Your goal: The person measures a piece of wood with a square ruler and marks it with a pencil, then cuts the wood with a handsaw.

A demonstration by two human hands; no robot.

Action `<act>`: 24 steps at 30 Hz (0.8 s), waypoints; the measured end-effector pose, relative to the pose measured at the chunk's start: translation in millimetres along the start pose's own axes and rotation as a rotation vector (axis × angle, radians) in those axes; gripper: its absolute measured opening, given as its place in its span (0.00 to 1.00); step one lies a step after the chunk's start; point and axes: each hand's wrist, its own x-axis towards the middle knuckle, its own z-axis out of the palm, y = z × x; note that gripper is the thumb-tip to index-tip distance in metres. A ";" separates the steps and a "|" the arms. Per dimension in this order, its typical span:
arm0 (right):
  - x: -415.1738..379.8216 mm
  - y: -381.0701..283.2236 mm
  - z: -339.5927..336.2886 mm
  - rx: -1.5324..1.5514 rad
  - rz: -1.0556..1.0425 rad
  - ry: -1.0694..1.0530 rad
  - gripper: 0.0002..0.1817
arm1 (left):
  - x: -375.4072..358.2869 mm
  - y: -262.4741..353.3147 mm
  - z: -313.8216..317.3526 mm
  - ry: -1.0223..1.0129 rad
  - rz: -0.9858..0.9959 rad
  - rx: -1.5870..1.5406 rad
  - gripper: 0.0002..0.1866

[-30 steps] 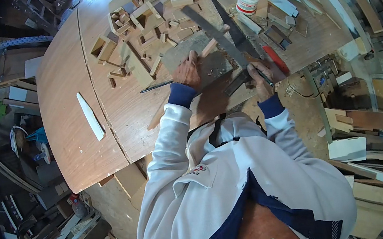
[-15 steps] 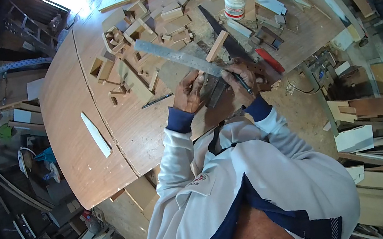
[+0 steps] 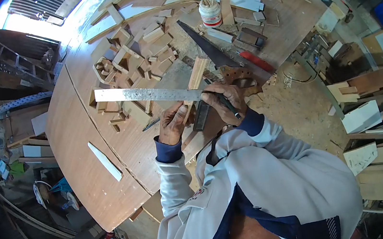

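Note:
My left hand point(image 3: 173, 124) is closed on the lower end of a narrow wooden strip point(image 3: 198, 72), which slants up and away over the table. In my right hand point(image 3: 226, 101) are a long flat metal ruler point(image 3: 144, 94) and a dark pen point(image 3: 229, 106). The ruler reaches leftward and lies across the wooden strip, hiding part of it. Between my hands a dark, long block point(image 3: 201, 115) shows near the table edge. A handsaw point(image 3: 211, 47) lies just beyond my right hand, its wooden handle point(image 3: 237, 73) towards me.
The wooden table point(image 3: 78, 158) bears many small wood offcuts point(image 3: 156, 34), a white jar point(image 3: 210, 15) of sticks, a red-handled tool point(image 3: 256, 61) and a white pointed strip point(image 3: 105, 161). Another pen point(image 3: 151, 124) lies left of my left hand. Boards point(image 3: 365, 116) are stacked at right.
The ruler has swung to nearly level and now crosses the wooden strip. Both hands have shifted left and a little towards me, and the view has turned slightly.

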 end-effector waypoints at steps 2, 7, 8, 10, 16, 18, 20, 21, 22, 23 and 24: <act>-0.3 -1.5 0.3 0.022 0.027 0.019 0.09 | 1.3 5.0 -0.5 -0.042 -0.005 0.003 0.18; 0.6 -2.6 -3.3 -0.024 0.083 0.032 0.09 | 13.4 -12.1 -11.4 -0.022 0.066 0.218 0.16; 0.8 -3.9 -3.4 -0.029 0.110 0.035 0.09 | 14.7 -6.9 -4.4 -0.011 0.078 0.241 0.15; 0.5 -0.1 -4.1 -0.031 0.152 0.033 0.09 | 16.8 -4.6 -4.2 -0.019 0.086 0.331 0.11; 0.8 3.2 -6.2 -0.073 0.224 -0.037 0.09 | 18.9 -13.9 1.7 -0.002 0.164 0.287 0.17; -2.6 9.8 -2.5 -0.054 0.207 -0.010 0.10 | 19.1 -14.2 4.6 -0.002 0.127 0.278 0.17; -3.7 9.6 0.2 -0.034 0.190 0.016 0.10 | 18.8 -12.0 9.4 0.021 0.132 0.298 0.17; -3.1 5.6 0.8 -0.055 0.183 0.030 0.12 | 19.4 -12.7 11.1 0.027 0.132 0.294 0.17; -2.9 3.5 1.2 -0.076 0.176 0.043 0.13 | 20.2 -13.8 12.9 0.036 0.137 0.244 0.16; -3.4 5.0 1.2 -0.076 0.177 0.036 0.13 | 20.8 -14.5 15.0 0.043 0.142 0.193 0.15; -4.3 7.8 0.9 -0.042 0.241 0.038 0.15 | 20.6 -13.1 18.2 0.043 0.173 0.170 0.14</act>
